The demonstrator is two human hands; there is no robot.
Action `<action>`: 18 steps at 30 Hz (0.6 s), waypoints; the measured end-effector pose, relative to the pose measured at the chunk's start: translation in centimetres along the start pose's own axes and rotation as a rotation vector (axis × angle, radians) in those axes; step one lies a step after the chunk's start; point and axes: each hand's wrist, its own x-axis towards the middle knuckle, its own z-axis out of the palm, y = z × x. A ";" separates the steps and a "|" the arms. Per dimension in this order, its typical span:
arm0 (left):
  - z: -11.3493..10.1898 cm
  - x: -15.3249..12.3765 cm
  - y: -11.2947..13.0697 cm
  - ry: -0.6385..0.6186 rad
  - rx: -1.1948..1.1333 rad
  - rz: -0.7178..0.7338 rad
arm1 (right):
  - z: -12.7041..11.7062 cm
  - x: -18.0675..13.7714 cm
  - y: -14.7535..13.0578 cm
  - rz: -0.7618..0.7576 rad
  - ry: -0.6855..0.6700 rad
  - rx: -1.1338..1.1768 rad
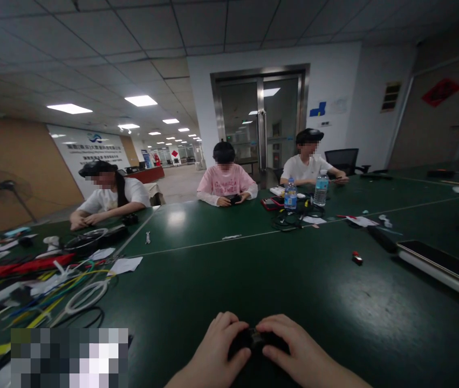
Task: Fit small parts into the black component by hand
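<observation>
At the near edge of the green table [180, 296], both of my hands are closed on one small black object [257, 339]. My left hand [223, 345] wraps it from the left, thumb toward me and fingers over the far side. From the right, my right hand [288, 342] curls round it in the same way. Dark and mostly covered by my fingers, the object's exact kind cannot be made out. It is on or just above the tabletop; I cannot tell which.
Cables [87, 296] and tools crowd the left. A small red-and-black item [357, 258] and a long flat device [443, 269] lie right. Water bottles [321, 188] stand farther back. Several people sit around the table; one in a pink shirt [227, 183] faces me.
</observation>
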 end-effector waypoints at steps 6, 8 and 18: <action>-0.1 0.0 0.1 -0.032 -0.014 -0.022 | 0.2 0.2 0.3 -0.003 -0.004 -0.004; -0.2 -0.1 0.2 -0.017 -0.018 -0.016 | 0.2 0.3 0.5 0.001 0.005 -0.006; -0.4 -0.4 0.6 0.049 -0.021 0.015 | 0.0 0.4 0.3 0.012 0.003 -0.050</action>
